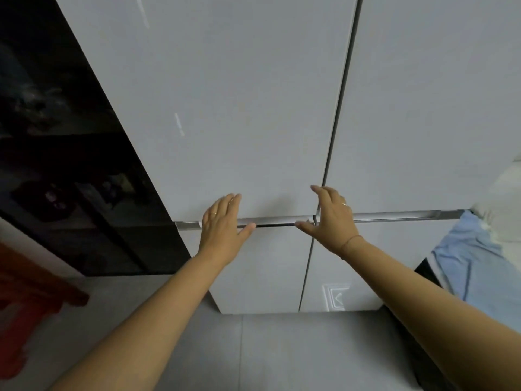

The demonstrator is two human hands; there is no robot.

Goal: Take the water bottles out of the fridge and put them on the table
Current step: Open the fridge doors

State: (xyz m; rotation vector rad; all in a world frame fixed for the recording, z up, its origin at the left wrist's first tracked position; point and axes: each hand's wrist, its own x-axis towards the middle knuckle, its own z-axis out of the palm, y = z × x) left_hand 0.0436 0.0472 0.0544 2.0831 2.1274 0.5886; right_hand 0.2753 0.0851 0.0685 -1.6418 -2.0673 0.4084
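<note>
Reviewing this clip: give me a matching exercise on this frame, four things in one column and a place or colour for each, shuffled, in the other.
Things:
1. left hand
2. right hand
3. blue cloth
4. red furniture

Descriptions:
A. far left, beside the floor
B. open, over the seam between the fridge doors
C. right edge of view
D. open, at the upper left door's handle strip

Pairs: 1-D, 2-B, 3-C, 4-A

Floor (282,356): large grey tiles, matte, with one thin grout line running toward the camera. Left, a dark glass-fronted cabinet (70,176) holding dim, unreadable items on shelves; a red wooden furniture piece (31,292) pokes in at the lower left edge. Right, pale blue cloth (476,266) hangs below white fabric (499,198); light is even and soft.
</note>
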